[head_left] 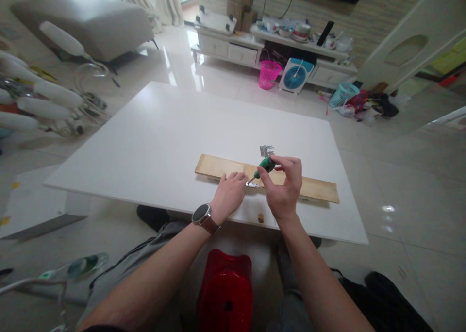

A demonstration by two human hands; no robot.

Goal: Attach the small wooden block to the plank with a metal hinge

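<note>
The plank (222, 166) is long, narrow and pale yellow-brown, with a seam across it beside the left fingers. It lies slantwise on the white table (156, 142), near the edge closest to the person. A small, shiny metal plate (252, 185) sits at the plank's near edge, between the two hands.

The right hand (286, 186) has its thumb and fingers closed around the green handle of a screwdriver (267, 164), whose thin shaft slants down to the plate. The left hand (230, 193) lies palm down over the near edge, fingers fairly straight and close together; whether they pinch anything cannot be told.

The left hand covers some of the plank and the right hand hides another stretch. Where the screwdriver's tip meets the plate is too small to make out. Metal hardware (267, 151) lies just beyond the plank, its pieces hard to tell apart, and a small brass-coloured piece (260, 218) rests near the table's edge. Any markings on the wristwatch (201, 214) are too small to read.
</note>
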